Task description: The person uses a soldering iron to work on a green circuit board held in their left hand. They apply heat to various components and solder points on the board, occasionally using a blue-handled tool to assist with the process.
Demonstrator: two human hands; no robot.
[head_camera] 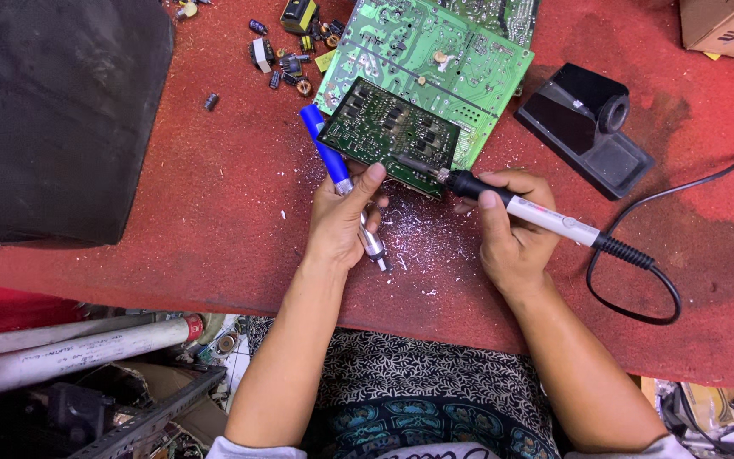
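Note:
My left hand (343, 219) grips a blue and silver desoldering pump (333, 168) and its thumb presses the near edge of a small dark green circuit board (388, 133). My right hand (510, 234) holds a soldering iron (545, 218) with a white and black handle; its tip rests on the small board's near right part. The small board lies on a larger light green circuit board (435, 64) on the red table (214, 212). White solder flecks lie scattered on the table between my hands.
A black soldering iron stand (588, 127) sits to the right of the boards, and the iron's black cable (639, 280) loops across the table. Loose electronic parts (286, 51) lie at the top. A large black case (53, 110) fills the left. A cardboard box (728, 30) is top right.

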